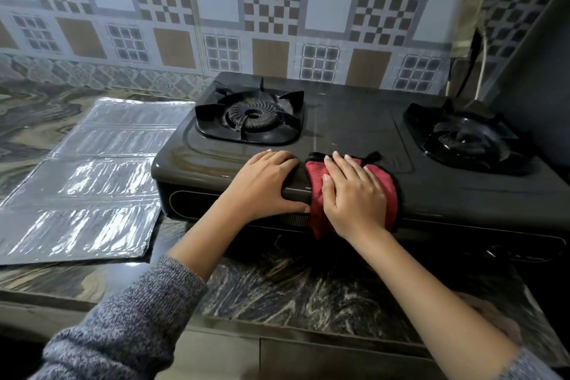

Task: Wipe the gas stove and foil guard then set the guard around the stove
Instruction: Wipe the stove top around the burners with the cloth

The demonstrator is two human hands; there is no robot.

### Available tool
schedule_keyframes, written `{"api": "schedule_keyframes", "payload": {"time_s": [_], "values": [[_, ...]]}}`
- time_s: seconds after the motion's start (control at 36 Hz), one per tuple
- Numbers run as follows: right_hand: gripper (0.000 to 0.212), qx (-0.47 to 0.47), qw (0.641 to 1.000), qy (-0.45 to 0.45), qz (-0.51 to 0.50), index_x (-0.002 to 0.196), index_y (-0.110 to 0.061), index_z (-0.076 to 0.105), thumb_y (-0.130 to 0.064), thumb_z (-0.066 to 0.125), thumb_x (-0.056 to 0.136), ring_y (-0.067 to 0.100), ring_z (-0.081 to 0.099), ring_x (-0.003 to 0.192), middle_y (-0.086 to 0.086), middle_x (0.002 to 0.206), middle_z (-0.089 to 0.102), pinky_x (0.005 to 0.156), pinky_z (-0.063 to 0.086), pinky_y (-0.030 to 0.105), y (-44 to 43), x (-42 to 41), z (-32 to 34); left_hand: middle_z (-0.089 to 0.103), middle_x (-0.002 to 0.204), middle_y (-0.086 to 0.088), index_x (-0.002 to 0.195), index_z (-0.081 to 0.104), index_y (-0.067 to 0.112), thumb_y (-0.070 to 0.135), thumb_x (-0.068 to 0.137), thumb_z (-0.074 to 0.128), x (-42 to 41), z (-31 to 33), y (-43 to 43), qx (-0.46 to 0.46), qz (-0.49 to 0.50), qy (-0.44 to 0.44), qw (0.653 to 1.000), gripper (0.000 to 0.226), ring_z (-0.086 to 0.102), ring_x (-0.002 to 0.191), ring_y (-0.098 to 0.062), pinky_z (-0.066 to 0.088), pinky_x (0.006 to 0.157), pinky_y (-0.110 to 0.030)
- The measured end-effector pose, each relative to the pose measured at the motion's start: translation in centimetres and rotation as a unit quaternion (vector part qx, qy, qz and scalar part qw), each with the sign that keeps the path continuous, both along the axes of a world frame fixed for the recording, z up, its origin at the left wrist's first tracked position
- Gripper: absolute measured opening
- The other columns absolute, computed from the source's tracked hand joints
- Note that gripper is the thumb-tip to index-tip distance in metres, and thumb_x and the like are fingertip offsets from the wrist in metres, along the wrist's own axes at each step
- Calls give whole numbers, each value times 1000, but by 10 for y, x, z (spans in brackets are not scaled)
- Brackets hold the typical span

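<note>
A black two-burner gas stove [354,120] stands on the marbled counter against the tiled wall. My right hand [354,194] presses a red cloth [387,191] with black trim over the stove's front edge, fingers spread flat on it. My left hand [265,185] grips that same front edge just left of the cloth, thumb on the front panel. The foil guard [89,176] lies flat and unfolded on the counter to the left of the stove, its near right corner close to the stove's left side.
The left burner [249,116] and right burner [465,136] carry black pan supports. A white cord [482,68] hangs at the back right beside a dark vertical surface [536,77]. The marbled counter [308,290] runs in front of the stove.
</note>
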State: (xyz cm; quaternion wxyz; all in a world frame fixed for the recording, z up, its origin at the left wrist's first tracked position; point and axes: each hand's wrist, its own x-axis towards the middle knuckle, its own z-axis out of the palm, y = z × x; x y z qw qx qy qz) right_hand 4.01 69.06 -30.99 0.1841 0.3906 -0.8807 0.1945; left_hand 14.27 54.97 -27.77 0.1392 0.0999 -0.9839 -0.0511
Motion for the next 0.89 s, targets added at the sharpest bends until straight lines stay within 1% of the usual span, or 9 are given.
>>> {"api": "schedule_keyframes", "payload": {"time_s": [0.19,0.44,0.58,0.69,0.89], "values": [[51,-2,1000,-4,-14,127,-19,57,-35,26,89,18,48,128,1,135,55,107,35,41,-26,16,1,48,138,2,132,46,15,74,63,60,16,5,-26,4,-9,-11,1000,92,42,130,-14,21,113,-28],[56,-2,999,-22,-33,129,-18,55,-37,22,87,18,45,130,1,137,53,109,31,41,-56,36,2,45,141,3,136,42,16,75,65,56,38,7,-58,-1,-15,-31,999,93,39,132,-13,19,114,-28],[56,1,999,-25,-42,129,-19,54,-36,22,87,18,45,131,1,138,52,110,31,41,-64,43,3,43,142,4,136,42,17,80,62,46,48,6,-69,-17,-1,-37,999,97,40,132,-14,20,113,-29],[58,7,999,-28,-44,131,-19,52,-37,18,87,17,43,132,0,139,51,111,29,40,-69,49,3,43,142,3,136,42,17,82,61,46,55,4,-78,-24,9,-38,999,99,40,131,-16,22,112,-30],[59,10,998,-30,-46,131,-18,53,-37,18,87,19,43,132,1,139,51,110,30,41,-81,60,4,40,144,3,138,38,17,88,56,34,62,4,-98,-46,17,-46,998,109,38,133,-17,20,114,-33]]}}
